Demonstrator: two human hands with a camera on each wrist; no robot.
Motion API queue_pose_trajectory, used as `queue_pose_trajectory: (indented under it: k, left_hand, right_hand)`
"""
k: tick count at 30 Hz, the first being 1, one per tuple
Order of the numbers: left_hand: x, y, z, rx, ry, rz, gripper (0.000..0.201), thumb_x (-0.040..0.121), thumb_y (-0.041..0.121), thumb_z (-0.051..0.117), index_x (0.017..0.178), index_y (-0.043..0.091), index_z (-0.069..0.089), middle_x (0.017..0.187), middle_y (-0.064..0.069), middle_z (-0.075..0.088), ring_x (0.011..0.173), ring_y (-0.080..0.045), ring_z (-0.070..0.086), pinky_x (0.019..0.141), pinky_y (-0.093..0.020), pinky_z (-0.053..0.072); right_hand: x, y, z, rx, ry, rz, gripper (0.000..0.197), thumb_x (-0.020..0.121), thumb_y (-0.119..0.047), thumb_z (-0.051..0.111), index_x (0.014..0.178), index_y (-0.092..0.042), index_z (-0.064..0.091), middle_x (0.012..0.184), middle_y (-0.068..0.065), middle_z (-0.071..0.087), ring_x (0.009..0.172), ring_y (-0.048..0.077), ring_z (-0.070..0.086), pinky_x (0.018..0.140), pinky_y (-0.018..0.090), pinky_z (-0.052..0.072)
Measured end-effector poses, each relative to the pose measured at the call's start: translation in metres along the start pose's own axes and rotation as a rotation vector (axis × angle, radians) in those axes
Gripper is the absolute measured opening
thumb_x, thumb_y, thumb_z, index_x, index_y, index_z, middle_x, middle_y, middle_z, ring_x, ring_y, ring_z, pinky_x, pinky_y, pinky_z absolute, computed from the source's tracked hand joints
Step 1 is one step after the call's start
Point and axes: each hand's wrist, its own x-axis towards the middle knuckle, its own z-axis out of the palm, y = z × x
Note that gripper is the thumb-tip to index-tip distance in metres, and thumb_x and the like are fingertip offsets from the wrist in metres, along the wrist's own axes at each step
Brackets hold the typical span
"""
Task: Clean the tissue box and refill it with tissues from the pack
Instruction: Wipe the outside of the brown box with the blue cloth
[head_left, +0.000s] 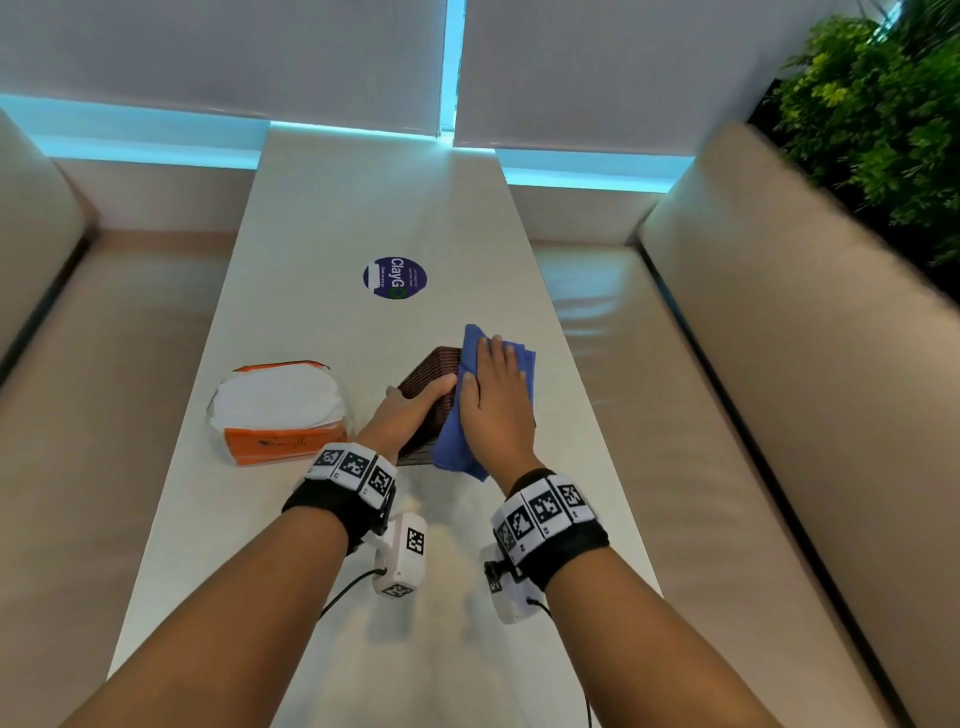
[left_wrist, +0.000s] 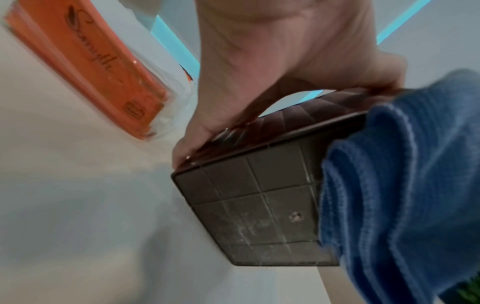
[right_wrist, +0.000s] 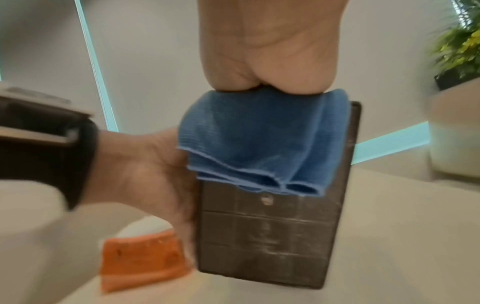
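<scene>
Dark brown woven tissue box (head_left: 423, 384), blue cloth (head_left: 470, 415), orange-and-white tissue pack (head_left: 278, 410), white table (head_left: 363, 208).

The blue cloth (head_left: 480, 410) and right hand (head_left: 496, 402) hide most of the tissue box (head_left: 431, 374); plant (head_left: 878, 104) is cut off upper right.
</scene>
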Motion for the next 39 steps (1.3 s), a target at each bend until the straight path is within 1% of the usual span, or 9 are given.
queue_pose_trajectory:
  k: [3, 9, 18, 23, 26, 28, 31, 34, 39]
  left_hand:
    - [0.016, -0.013, -0.008, -0.019, 0.021, -0.026, 0.127, 0.038, 0.080, 0.079, 0.140, 0.015, 0.043, 0.128, -0.007, 0.063, 0.110, -0.026, 0.065, 0.097, -0.043, 0.051]
    - [-0.048, 0.032, 0.010, 0.034, 0.037, 0.020, 0.140, 0.036, 0.077, 0.072, 0.145, 0.002, 0.028, 0.137, -0.013, 0.052, 0.122, -0.030, 0.054, 0.105, -0.045, 0.045]
    - [-0.051, 0.043, 0.014, 0.083, -0.019, 0.023, 0.136, 0.032, 0.070, 0.075, 0.142, 0.005, 0.029, 0.129, -0.013, 0.056, 0.112, -0.027, 0.060, 0.102, -0.044, 0.048]
    - [-0.047, 0.051, 0.011, 0.065, -0.024, 0.046, 0.139, 0.032, 0.072, 0.074, 0.144, 0.004, 0.028, 0.134, -0.013, 0.053, 0.115, -0.029, 0.058, 0.102, -0.045, 0.048]
    - [-0.035, 0.038, 0.001, 0.059, -0.044, 0.020, 0.150, 0.025, 0.084, 0.073, 0.145, 0.006, 0.029, 0.137, -0.011, 0.052, 0.119, -0.027, 0.057, 0.104, -0.043, 0.046]
    - [-0.044, 0.036, -0.003, -0.007, -0.079, -0.013, 0.133, 0.037, 0.080, 0.076, 0.142, 0.007, 0.037, 0.133, -0.010, 0.056, 0.111, -0.022, 0.061, 0.092, -0.036, 0.053]
    - [-0.057, 0.032, -0.007, -0.123, -0.177, -0.031, 0.051, 0.080, 0.054, 0.062, 0.114, 0.015, 0.061, 0.106, -0.012, 0.065, 0.081, -0.014, 0.067, 0.063, -0.025, 0.053]
    - [-0.054, 0.021, -0.006, -0.290, -0.236, -0.061, 0.062, 0.073, 0.059, 0.059, 0.118, 0.016, 0.064, 0.115, -0.014, 0.067, 0.097, -0.027, 0.064, 0.080, -0.037, 0.053]
    - [-0.055, 0.000, -0.001, -0.487, -0.220, -0.102, 0.051, 0.096, 0.050, 0.039, 0.129, 0.016, 0.058, 0.123, -0.011, 0.066, 0.116, -0.028, 0.059, 0.097, -0.042, 0.046]
  right_hand:
    - [0.003, 0.010, -0.003, 0.050, -0.046, 0.003, 0.052, 0.102, -0.026, 0.027, 0.151, -0.013, 0.015, 0.160, 0.005, 0.013, 0.149, 0.018, 0.005, 0.123, 0.036, 0.006]
    - [0.017, 0.023, -0.013, 0.133, -0.021, 0.407, 0.049, 0.103, -0.021, 0.024, 0.149, -0.005, 0.020, 0.157, 0.012, 0.021, 0.146, 0.031, 0.013, 0.119, 0.045, 0.016]
    - [-0.009, 0.016, -0.008, 0.180, -0.004, -0.102, 0.050, 0.101, -0.020, 0.029, 0.150, -0.018, 0.021, 0.159, -0.002, 0.019, 0.148, 0.013, 0.008, 0.123, 0.034, 0.009]
    - [0.011, 0.023, -0.017, 0.298, 0.067, 0.057, 0.045, 0.100, -0.015, 0.031, 0.146, -0.014, 0.032, 0.150, 0.003, 0.036, 0.140, 0.017, 0.030, 0.112, 0.020, 0.019]
    - [0.019, 0.042, -0.016, 0.498, -0.008, 0.307, 0.038, 0.102, -0.021, 0.029, 0.134, -0.012, 0.047, 0.133, 0.003, 0.052, 0.120, 0.021, 0.050, 0.110, 0.036, 0.037]
    - [0.014, 0.049, -0.012, 0.692, -0.116, 0.460, 0.032, 0.100, -0.027, 0.031, 0.109, -0.014, 0.059, 0.120, 0.016, 0.060, 0.111, 0.032, 0.057, 0.102, 0.047, 0.045]
    - [0.005, 0.041, -0.012, 0.754, -0.127, 0.437, 0.027, 0.097, -0.030, 0.034, 0.092, -0.018, 0.058, 0.097, 0.014, 0.059, 0.094, 0.030, 0.058, 0.087, 0.045, 0.048]
    - [0.006, 0.017, -0.023, 0.794, -0.052, 0.380, 0.028, 0.100, -0.027, 0.032, 0.093, -0.015, 0.056, 0.092, 0.009, 0.057, 0.088, 0.024, 0.055, 0.081, 0.037, 0.046]
    - [-0.009, -0.026, -0.011, 0.356, -0.042, 0.161, 0.041, 0.103, -0.021, 0.030, 0.140, -0.007, 0.036, 0.141, 0.014, 0.044, 0.131, 0.028, 0.043, 0.109, 0.038, 0.036]
